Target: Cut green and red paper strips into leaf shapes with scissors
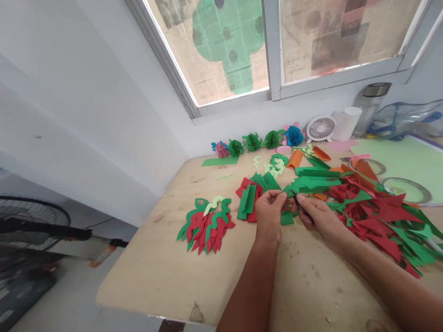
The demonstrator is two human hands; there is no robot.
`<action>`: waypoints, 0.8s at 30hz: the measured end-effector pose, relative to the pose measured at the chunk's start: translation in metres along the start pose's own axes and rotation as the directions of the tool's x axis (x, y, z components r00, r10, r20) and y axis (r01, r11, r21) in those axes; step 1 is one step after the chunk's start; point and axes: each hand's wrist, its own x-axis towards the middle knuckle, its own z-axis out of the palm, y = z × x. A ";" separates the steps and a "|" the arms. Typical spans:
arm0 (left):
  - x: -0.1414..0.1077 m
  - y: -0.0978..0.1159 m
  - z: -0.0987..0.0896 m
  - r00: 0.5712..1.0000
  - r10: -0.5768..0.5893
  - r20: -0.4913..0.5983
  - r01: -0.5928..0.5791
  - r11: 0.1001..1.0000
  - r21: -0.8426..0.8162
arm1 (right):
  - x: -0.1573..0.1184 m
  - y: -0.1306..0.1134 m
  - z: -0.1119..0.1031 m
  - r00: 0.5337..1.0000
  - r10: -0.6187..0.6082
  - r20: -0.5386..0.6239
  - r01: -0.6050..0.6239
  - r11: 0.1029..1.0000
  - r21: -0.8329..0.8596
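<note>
My left hand [271, 213] pinches a small piece of green paper [288, 189] above the wooden table. Closed around dark-handled scissors [303, 210] is my right hand [320, 216], with the blades pointing at that green piece. Just left of my left hand lie folded green strips [247, 203] on red paper. Cut red shapes [204, 230] and green wavy shapes [223, 213] form a pile farther left. Behind my hands are stacked green strips [313, 180].
Red and green scraps [377, 207] are heaped on the right. Rolls of wire [408, 188], a white fan [321, 128], a glass bottle [371, 108] and paper pompoms [254, 142] stand or lie toward the wall. The table's [152, 272] left edge shows.
</note>
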 end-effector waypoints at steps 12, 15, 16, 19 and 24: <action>0.000 0.000 -0.001 1.000 -0.015 -0.007 0.016 0.999 0.032 | 0.001 -0.002 -0.002 1.000 -0.016 0.002 0.016 0.997 -0.074; 0.000 0.001 -0.001 1.000 -0.017 -0.008 0.018 0.999 0.041 | 0.000 -0.005 -0.001 1.000 -0.018 -0.011 0.017 0.995 -0.093; 0.001 0.001 -0.001 1.000 -0.021 -0.009 0.021 0.999 0.044 | -0.001 -0.006 0.000 1.000 -0.014 -0.014 0.013 0.995 -0.097; 0.002 0.002 -0.001 0.999 -0.041 -0.030 0.043 0.998 0.052 | -0.001 -0.007 0.000 1.000 0.001 -0.017 -0.003 0.994 -0.106; 0.004 0.004 0.000 0.997 -0.056 -0.046 0.060 0.995 0.074 | 0.003 -0.005 -0.004 1.000 0.000 0.009 0.001 0.992 -0.129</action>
